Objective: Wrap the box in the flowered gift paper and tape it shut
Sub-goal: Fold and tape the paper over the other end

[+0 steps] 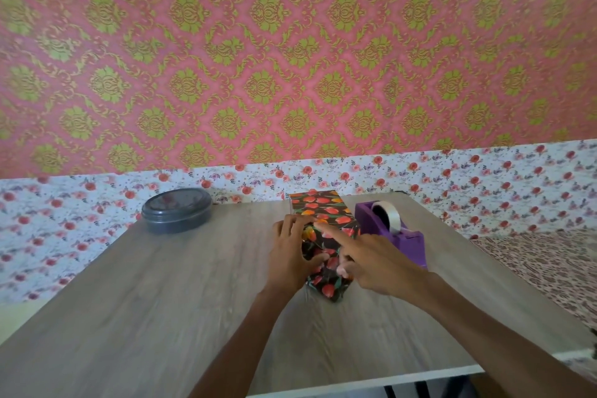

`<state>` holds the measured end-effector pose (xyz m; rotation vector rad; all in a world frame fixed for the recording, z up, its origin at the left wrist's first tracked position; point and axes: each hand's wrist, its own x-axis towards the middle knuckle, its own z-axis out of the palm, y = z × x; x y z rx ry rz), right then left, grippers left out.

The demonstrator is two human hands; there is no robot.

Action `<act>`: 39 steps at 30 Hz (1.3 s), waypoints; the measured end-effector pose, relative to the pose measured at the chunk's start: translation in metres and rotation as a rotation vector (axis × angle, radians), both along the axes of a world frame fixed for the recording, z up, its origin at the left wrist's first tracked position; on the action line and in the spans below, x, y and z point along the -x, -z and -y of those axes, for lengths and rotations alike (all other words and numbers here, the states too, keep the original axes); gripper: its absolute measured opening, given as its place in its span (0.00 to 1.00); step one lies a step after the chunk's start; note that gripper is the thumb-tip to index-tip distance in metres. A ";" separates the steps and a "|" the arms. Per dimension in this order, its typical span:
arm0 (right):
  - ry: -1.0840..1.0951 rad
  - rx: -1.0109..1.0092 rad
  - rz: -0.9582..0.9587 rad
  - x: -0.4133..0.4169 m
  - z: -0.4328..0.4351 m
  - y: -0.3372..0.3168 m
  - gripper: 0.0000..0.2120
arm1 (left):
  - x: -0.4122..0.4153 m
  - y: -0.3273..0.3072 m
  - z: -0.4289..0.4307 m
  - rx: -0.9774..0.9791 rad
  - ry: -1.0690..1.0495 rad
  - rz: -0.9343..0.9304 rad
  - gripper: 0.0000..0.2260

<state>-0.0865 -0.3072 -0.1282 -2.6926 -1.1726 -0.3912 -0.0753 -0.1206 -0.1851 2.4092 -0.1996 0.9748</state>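
A tall rectangular box [319,208] — covered in glossy black gift paper [329,289] printed with red and orange flowers — is stood upright on the grey wood-grain table [145,317], towards its far edge and right of centre. The box is gripped by the left hand [290,255], whose fingers are curled over the left side while the thumb is laid across the near face. The right hand [374,260] is held against the box with its index finger stretched out straight and pressed on the upper near edge, the other fingers being folded in beneath it. A purple plastic tape dispenser [408,244], loaded with a roll of clear tape [389,215], is set just beside the box on its right. A round dark-grey lidded tin [177,212] is placed well apart to the left — near the far corner.
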 end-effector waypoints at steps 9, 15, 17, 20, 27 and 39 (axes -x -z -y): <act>-0.009 -0.306 -0.098 -0.017 -0.005 0.020 0.29 | 0.000 0.005 -0.003 0.037 0.045 0.058 0.32; 0.073 -0.409 -0.065 -0.028 -0.011 0.040 0.22 | -0.003 0.011 -0.006 0.001 0.058 0.072 0.32; 0.112 -0.422 -0.038 -0.030 -0.013 0.042 0.22 | -0.004 0.012 -0.006 -0.011 0.056 0.068 0.33; 0.151 -0.421 -0.021 -0.032 -0.014 0.045 0.21 | -0.004 0.013 -0.006 -0.008 0.052 0.059 0.34; 0.207 -0.361 0.015 -0.031 -0.014 0.046 0.22 | -0.004 0.013 -0.006 -0.005 0.053 0.056 0.34; 0.270 -0.337 0.081 -0.032 -0.022 0.045 0.19 | -0.001 0.009 -0.008 -0.042 0.080 0.043 0.34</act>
